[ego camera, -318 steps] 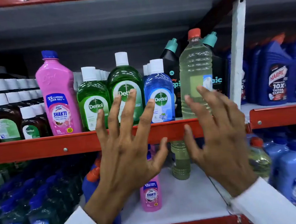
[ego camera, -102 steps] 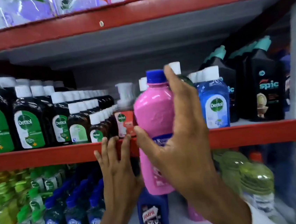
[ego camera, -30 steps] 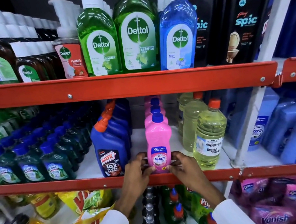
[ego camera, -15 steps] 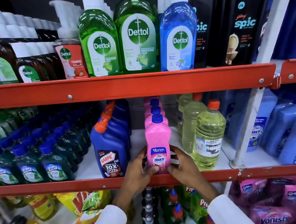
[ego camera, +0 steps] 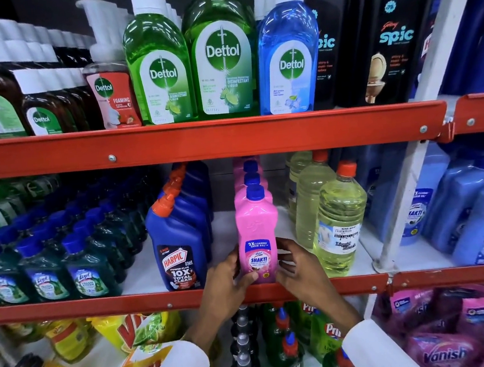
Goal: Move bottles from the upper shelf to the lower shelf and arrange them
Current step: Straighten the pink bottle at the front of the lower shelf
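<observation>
A pink Shakti bottle [ego camera: 257,229] with a blue cap stands upright at the front of the lower shelf [ego camera: 69,309], heading a row of like pink bottles behind it. My left hand [ego camera: 226,283] grips its base from the left and my right hand [ego camera: 296,268] grips it from the right, fingers curled round the label. On the upper shelf [ego camera: 200,141] stand two green Dettol bottles [ego camera: 160,72] and a blue Dettol bottle [ego camera: 289,58].
A blue Harpic bottle [ego camera: 179,249] stands just left of the pink one, and yellow liquid bottles [ego camera: 338,221] just right. Dark green Lizol bottles [ego camera: 46,263] fill the left. Black Spic bottles [ego camera: 389,33] stand at upper right. A white upright post [ego camera: 409,195] divides the bays.
Both hands have stayed on the pink bottle's base, shifting slightly up its sides. The bottle stands in the same spot at the shelf front.
</observation>
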Motion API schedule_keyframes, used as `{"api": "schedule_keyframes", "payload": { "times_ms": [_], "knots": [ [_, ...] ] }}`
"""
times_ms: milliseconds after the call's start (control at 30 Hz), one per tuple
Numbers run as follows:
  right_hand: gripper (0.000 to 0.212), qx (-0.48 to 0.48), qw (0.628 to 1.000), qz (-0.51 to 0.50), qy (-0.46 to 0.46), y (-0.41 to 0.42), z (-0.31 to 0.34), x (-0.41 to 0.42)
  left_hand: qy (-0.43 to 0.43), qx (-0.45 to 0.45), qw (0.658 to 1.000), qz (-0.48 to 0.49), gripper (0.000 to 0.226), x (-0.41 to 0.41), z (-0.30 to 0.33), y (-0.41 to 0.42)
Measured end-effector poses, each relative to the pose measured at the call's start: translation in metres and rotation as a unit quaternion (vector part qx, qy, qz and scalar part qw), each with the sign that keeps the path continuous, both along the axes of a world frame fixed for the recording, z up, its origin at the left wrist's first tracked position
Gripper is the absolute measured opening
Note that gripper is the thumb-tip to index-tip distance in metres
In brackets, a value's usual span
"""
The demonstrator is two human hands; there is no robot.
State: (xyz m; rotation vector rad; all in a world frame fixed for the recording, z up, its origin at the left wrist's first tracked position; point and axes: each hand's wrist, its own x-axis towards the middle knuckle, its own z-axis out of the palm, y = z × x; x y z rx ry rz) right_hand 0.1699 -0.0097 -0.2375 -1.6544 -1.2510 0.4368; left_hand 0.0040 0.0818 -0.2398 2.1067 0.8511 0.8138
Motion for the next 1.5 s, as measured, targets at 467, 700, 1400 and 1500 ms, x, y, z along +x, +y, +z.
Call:
{"api": "schedule_keyframes", "payload": {
  "times_ms": [467, 700, 1400, 1500],
  "knots": [
    [0.053, 0.018, 1.000, -0.016, -0.002, -0.014, -0.004, -0.001, -0.022, -0.036, 0.998, 0.045, 0.070, -0.001, -0.005, -0.008],
    [0.039, 0.184, 0.946, -0.265, -0.018, -0.093, -0.010, 0.043, -0.233, 0.156, 0.943, 0.182, 0.023, 0.030, 0.002, -0.073],
    [0.069, 0.025, 1.000, 0.007, -0.018, -0.087, -0.001, 0.124, -0.073, -0.012, 0.997, 0.002, 0.066, 0.136, 0.003, -0.078],
    [0.071, 0.019, 1.000, 0.005, 0.001, -0.084, -0.003, 0.123, -0.075, -0.026, 0.997, -0.005, 0.067, 0.132, 0.003, -0.076]
  ]
}}
